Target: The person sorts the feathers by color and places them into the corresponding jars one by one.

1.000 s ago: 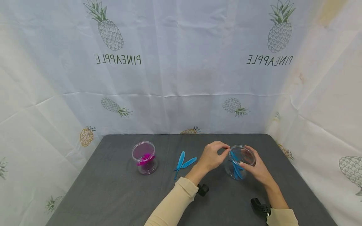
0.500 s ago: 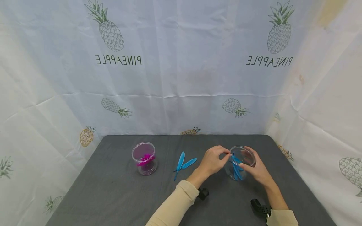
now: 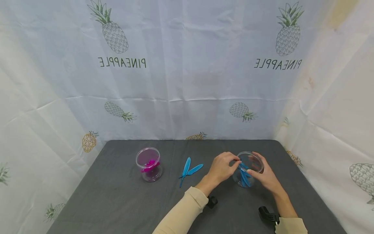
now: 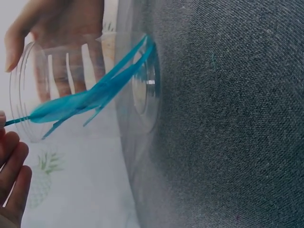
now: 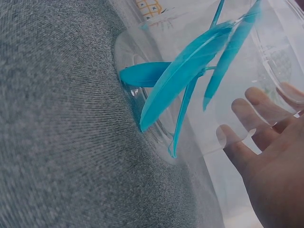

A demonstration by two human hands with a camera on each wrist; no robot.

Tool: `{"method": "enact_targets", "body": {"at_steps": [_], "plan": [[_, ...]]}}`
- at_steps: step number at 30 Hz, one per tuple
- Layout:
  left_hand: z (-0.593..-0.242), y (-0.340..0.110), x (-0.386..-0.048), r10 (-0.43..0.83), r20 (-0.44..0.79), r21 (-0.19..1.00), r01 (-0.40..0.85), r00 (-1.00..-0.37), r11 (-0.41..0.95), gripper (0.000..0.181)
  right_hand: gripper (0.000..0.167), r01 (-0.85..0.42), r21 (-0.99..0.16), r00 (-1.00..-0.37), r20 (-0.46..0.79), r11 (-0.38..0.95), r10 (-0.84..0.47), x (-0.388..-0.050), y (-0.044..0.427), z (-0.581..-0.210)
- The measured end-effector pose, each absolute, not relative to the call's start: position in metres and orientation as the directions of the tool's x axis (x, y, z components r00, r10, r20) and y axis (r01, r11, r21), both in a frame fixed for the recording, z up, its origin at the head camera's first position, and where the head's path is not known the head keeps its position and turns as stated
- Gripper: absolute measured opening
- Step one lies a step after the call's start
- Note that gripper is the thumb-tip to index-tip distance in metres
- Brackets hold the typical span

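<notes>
On the right of the table stands a clear plastic jar with several blue feathers inside. My right hand grips the jar, its fingers round the far side and the thumb at the rim. My left hand is at the jar's mouth, where thumb and fingertips pinch the quill of a blue feather. That feather's vane hangs inside the jar, alongside the others. In the left wrist view, fingers of the left hand show just outside the rim.
Two more blue feathers lie crossed on the grey cloth-covered table. Left of them is a second clear jar holding something bright magenta. Behind the table hangs a white curtain printed with pineapples.
The left hand has lowered slightly and shifted a little right over the jar's rim, still pinching the feather. The right hand keeps its grip on the jar.
</notes>
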State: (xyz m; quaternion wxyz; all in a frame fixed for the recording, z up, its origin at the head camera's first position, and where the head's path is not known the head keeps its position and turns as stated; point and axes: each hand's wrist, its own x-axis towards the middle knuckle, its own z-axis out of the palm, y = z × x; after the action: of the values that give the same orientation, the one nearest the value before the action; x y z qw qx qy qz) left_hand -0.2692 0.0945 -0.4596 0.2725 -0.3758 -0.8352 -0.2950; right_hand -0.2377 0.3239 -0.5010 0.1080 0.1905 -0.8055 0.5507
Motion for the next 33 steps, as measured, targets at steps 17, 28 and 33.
{"method": "enact_targets", "body": {"at_steps": [17, 28, 33], "plan": [[-0.463, 0.089, -0.269, 0.514, 0.658, 0.237, 0.8, -0.55, 0.551, 0.012, 0.078, -0.423, -0.843, -0.906, 0.383, 0.331, -0.183, -0.238, 0.324, -0.501], [-0.449, 0.074, -0.27, 0.54, 0.639, 0.246, 0.81, -0.548, 0.532, 0.015, 0.078, -0.454, -0.837, -0.89, 0.413, 0.305, -0.191, -0.24, 0.324, -0.503], [-0.443, 0.062, -0.271, 0.562, 0.609, 0.248, 0.807, -0.56, 0.535, 0.018, 0.078, -0.448, -0.84, -0.893, 0.409, 0.306, -0.185, -0.239, 0.325, -0.504]]}}
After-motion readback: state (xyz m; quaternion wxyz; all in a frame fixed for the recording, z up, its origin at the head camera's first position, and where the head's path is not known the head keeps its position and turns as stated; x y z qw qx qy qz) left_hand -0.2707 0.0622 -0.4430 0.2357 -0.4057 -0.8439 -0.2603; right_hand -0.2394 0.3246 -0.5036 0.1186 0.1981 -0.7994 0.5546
